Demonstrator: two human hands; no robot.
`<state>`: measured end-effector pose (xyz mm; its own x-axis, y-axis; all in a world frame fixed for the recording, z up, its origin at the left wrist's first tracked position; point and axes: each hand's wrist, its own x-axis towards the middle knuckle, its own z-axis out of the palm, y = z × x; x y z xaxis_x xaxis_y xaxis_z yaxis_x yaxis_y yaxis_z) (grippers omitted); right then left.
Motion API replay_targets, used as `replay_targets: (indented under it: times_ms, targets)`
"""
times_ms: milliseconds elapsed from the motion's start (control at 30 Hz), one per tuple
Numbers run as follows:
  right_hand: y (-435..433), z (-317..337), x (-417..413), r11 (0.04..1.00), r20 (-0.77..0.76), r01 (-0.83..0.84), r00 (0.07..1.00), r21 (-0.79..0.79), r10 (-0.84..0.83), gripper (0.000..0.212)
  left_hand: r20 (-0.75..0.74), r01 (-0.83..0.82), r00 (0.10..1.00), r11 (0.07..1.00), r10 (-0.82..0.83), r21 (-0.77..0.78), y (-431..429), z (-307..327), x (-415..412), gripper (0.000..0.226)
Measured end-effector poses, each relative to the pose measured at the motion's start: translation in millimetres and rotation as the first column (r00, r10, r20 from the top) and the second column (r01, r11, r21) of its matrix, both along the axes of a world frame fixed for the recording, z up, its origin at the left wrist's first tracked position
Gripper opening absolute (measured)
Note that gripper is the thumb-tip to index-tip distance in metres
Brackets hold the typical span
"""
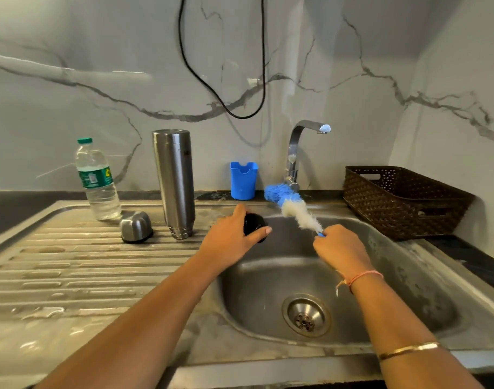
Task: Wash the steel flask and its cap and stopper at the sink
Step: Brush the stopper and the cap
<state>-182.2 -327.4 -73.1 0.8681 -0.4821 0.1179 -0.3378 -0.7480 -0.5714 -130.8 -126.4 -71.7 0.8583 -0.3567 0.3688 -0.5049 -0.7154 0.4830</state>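
The left hand [234,234] grips the black stopper [254,224] at the left edge of the sink [257,279], mid-frame. The right hand [338,245] pinches the handle of a blue-and-white bottle brush [295,210], which angles up toward the tap [295,153]. Left of centre, the steel flask [174,181] stands on end on the drainboard [72,276], its cap [136,226] just beside it

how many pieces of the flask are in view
3: the steel flask stands on the drainboard, its steel cap sits just left of it, and the black stopper is held in the left hand.
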Motion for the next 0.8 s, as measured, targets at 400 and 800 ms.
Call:
replay_targets:
  times_ms: [400,800]
  targets:
    - [1.6,-9.0,4.9,0.998,-0.049,-0.021,0.999,-0.062,0.018,0.018,-0.105,-0.337,0.940,0.932,0.325,-0.135,122.7,4.4,7.1,0.067]
    - [8.0,-8.4,-0.6,0.996,-0.074,-0.032,0.997,-0.086,0.025,0.016,-0.181,-0.299,0.948,0.926,0.261,-0.232,141.0,-21.5,25.3,0.051]
